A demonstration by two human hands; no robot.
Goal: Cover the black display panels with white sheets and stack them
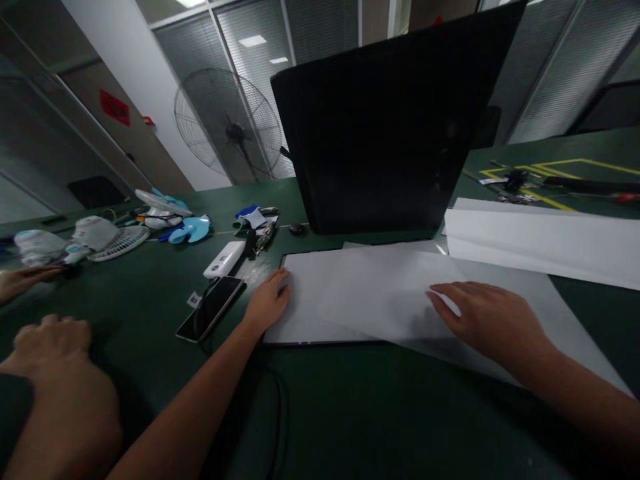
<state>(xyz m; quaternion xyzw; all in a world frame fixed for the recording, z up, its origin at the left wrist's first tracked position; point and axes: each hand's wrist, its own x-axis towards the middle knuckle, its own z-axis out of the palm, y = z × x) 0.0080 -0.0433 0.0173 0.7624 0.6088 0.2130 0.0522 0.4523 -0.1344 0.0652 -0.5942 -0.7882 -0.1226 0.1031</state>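
A flat white panel (305, 293) with a thin dark frame lies on the green table. My left hand (269, 300) is closed round its left edge, thumb and forefinger on top. Thin translucent white sheets (390, 283) cover the panel's right part and spread past it to the right. Over these sheets lies my right hand (487, 323), palm down, fingers stretched and thumb apart. Whether it presses on the top sheet or hovers just above, I cannot tell. Behind the panel a large black board (390, 133) stands tilted.
White sheets (540, 243) lie at the right. Left of the panel are a phone (213, 310), a cable, a white device (225, 259) and keys (265, 235). Farther left lie fan parts (115, 240). A co-worker's hand (50, 343) rests at the left; another hand shows beyond it.
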